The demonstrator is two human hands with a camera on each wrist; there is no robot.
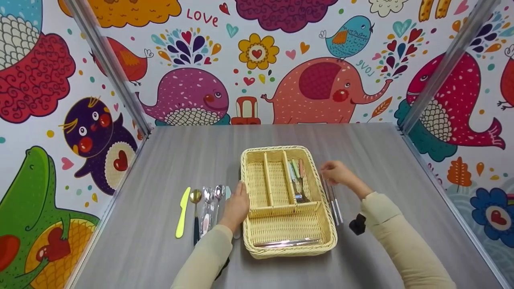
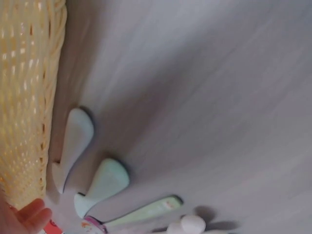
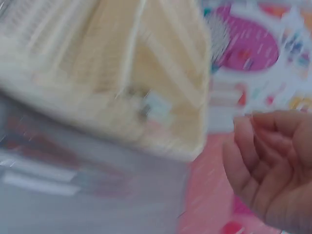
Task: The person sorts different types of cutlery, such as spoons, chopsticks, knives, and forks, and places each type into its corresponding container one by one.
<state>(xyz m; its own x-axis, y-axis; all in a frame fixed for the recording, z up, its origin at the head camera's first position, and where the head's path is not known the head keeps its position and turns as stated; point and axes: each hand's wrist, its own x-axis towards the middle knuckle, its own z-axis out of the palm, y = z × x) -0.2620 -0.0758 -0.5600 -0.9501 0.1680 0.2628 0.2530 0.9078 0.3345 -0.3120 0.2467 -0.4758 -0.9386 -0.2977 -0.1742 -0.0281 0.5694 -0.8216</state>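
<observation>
A yellow knife and a row of spoons are lying on the gray table, with bare tabletop stretching left to the wall. The left hand is resting loose-fingered against the wicker cutlery basket, partly covering more cutlery. Pastel-handled cutlery is sitting in the basket's right slot. The right hand is hovering over chopsticks just beside the basket; whether it is pinching them, I cannot tell. The right wrist view is blurring everything.
</observation>
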